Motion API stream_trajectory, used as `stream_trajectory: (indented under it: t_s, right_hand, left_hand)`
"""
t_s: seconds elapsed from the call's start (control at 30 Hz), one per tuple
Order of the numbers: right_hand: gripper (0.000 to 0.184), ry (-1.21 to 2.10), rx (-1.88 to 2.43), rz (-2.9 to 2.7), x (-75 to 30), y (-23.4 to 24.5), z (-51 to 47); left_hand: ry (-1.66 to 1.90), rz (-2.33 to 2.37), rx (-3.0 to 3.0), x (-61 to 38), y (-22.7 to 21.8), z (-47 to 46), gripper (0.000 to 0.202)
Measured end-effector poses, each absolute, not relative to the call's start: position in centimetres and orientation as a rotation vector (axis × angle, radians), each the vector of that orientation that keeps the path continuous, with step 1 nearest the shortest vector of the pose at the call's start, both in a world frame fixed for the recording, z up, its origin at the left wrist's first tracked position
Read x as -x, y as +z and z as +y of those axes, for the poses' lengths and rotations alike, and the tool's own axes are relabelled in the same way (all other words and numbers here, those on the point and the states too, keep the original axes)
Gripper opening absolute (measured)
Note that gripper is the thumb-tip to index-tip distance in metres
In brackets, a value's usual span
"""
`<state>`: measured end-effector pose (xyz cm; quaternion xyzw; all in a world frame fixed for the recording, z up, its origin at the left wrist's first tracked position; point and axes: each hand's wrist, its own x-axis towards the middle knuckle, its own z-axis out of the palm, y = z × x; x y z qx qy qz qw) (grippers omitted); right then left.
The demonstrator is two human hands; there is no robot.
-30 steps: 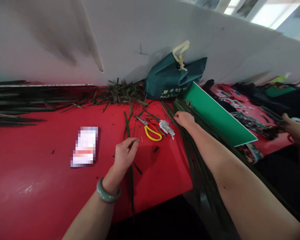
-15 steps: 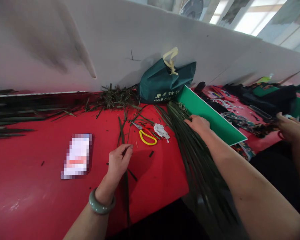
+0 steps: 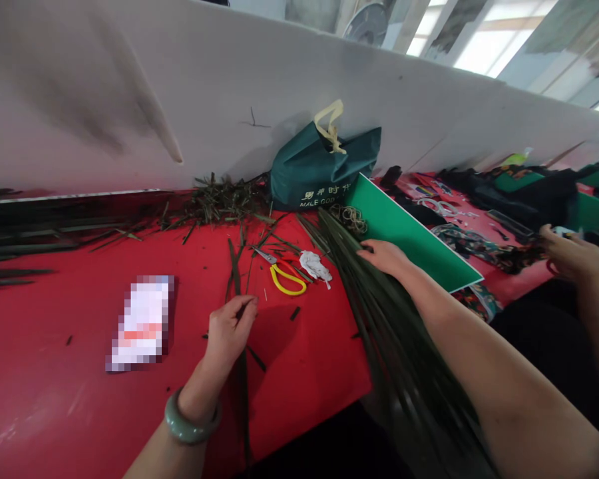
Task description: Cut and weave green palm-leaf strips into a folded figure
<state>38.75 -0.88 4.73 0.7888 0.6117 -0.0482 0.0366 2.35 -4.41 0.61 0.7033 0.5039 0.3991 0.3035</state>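
Observation:
My left hand (image 3: 232, 330), with a green bangle (image 3: 192, 419) on the wrist, hovers over the red table with thumb and fingers pinched together. Whatever sits in the pinch is too small to make out. A long dark leaf strip (image 3: 241, 399) runs beneath this hand. My right hand (image 3: 387, 257) has its fingers closed at the right side of a bundle of long green leaves (image 3: 374, 313), which hangs over the table's front edge. Between the hands lie yellow-handled scissors (image 3: 288, 281) and a crumpled white tissue (image 3: 315, 267).
A dark green drawstring bag (image 3: 319, 169) leans on the white partition (image 3: 219, 86). Beside it stands a green board (image 3: 409, 239). Leaf scraps (image 3: 219, 203) are piled behind, and a blurred-out flat object (image 3: 142, 322) lies left. Another person's hand (image 3: 572, 256) works at far right.
The view has shifted slightly, moving the scene a little left. My right hand stays at the leaf bundle, whose lower leaves have spread to the right. My left hand keeps its pinch.

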Motion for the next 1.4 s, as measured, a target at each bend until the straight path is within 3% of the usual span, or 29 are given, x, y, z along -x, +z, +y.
stream_trajectory:
  t_s: [0.2,0.37,0.57,0.97,1.07,1.2,1.3,1.4]
  right_hand:
    - [0.034,-0.139,-2.238,2.279,-35.4,4.8,-2.6]
    - [0.035,0.207,-2.553,2.067,-38.3,3.9,-2.6]
    - [0.045,-0.209,-2.736,1.641,-43.7,0.9,-1.8]
    - [0.033,-0.066,-2.855,1.691,-42.7,2.2,-1.2]
    - [0.034,-0.079,-2.788,1.815,-40.8,2.8,-1.1]
    - [0.051,0.021,-2.614,2.043,-35.7,3.2,-2.6]
    - [0.063,-0.045,-2.281,2.197,-31.9,2.9,-4.6]
    - [0.061,-0.074,-2.02,2.218,-31.1,2.5,-6.3]
  left_hand:
    - [1.077,1.331,-1.867,-2.3,0.4,-4.4,0.02]
    - [1.083,1.324,-1.858,-2.3,0.5,-4.5,0.02]
    - [1.077,1.323,-1.866,-2.3,0.5,-4.4,0.02]
    - [1.061,1.326,-1.866,-2.3,0.3,-4.4,0.02]
    - [1.056,1.335,-1.865,-2.3,0.4,-4.4,0.02]
    - [1.053,1.342,-1.87,-2.3,0.5,-4.4,0.02]
    - [1.05,1.342,-1.887,-2.3,0.6,-4.4,0.02]
    - [1.053,1.336,-1.872,-2.3,0.6,-4.4,0.02]
